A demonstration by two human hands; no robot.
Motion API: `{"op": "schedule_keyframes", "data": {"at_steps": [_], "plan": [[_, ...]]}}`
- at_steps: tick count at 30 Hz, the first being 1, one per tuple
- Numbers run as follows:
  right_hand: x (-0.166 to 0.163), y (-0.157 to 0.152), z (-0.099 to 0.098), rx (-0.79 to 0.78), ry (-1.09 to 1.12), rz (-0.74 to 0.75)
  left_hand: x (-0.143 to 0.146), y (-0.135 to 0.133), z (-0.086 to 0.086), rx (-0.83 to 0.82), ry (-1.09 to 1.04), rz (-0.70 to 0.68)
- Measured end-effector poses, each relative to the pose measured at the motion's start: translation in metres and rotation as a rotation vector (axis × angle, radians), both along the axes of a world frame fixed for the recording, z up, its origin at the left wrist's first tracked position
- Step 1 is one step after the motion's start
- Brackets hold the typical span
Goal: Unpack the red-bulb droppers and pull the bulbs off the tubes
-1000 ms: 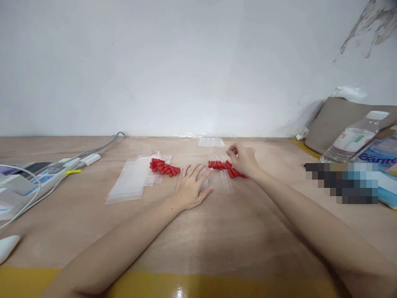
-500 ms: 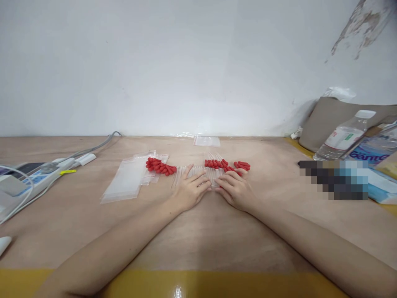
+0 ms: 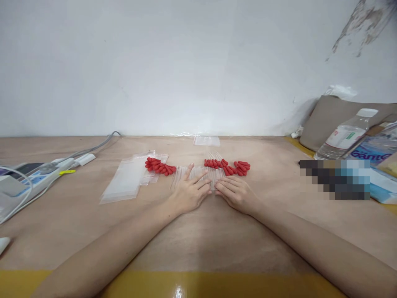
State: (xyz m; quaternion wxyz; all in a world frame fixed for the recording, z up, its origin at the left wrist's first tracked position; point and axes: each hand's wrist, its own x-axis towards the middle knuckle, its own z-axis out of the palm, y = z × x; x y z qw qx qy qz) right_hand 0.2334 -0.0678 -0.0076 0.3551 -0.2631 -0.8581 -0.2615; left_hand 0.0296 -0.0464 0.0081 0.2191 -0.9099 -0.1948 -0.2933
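A row of thin clear dropper tubes [image 3: 218,174] lies side by side in the middle of the table. My left hand [image 3: 190,195] rests on the tubes, its fingers spread and stretched out. At the row's right end, my right hand [image 3: 238,193] lies flat with its fingers outstretched and close together. A bunch of red rubber dropper bulbs [image 3: 159,167] sits to the left of the row. More red bulbs [image 3: 214,164] are lined up behind it, with thin tubes pointing towards the wall. Another cluster of red bulbs [image 3: 242,167] lies beyond my right hand.
Clear plastic zip bags [image 3: 120,182] are stacked on the left, and a small bag [image 3: 207,141] lies near the wall. A power strip [image 3: 40,176] with cables stands far left. On the right are a plastic bottle [image 3: 344,136], a grey-brown container [image 3: 316,124] and packets.
My right hand has drawn back slightly from the red bulbs, so more of them show, and its fingers lie closer together. My left hand stays almost in place.
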Motion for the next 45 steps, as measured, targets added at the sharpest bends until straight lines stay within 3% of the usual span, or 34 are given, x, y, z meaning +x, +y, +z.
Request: {"op": "schedule_keyframes", "data": {"at_steps": [15, 23, 26, 32, 38, 42, 45], "plan": [[0.005, -0.005, 0.005, 0.147, -0.108, 0.007, -0.004, -0.003, 0.002, -0.054, 0.013, -0.032], [0.016, -0.007, 0.004, 0.122, -0.115, 0.046, -0.01, -0.006, 0.003, -0.138, 0.019, -0.037], [0.029, -0.004, 0.002, 0.073, -0.024, -0.019, -0.021, -0.003, 0.007, -0.157, -0.002, 0.028], [0.048, 0.013, 0.006, -0.206, 0.44, -0.312, -0.033, 0.007, 0.008, -0.268, -0.136, 0.232], [0.083, 0.052, 0.025, -0.654, 0.723, -0.575, -0.021, 0.015, 0.005, -0.383, -0.209, 0.259], [0.104, 0.081, 0.035, -0.953, 0.79, -0.572, -0.008, 0.025, 0.005, -0.362, -0.251, 0.216], [0.11, 0.093, 0.036, -1.02, 0.785, -0.557, 0.002, 0.029, 0.005, -0.329, -0.245, 0.155]]}}
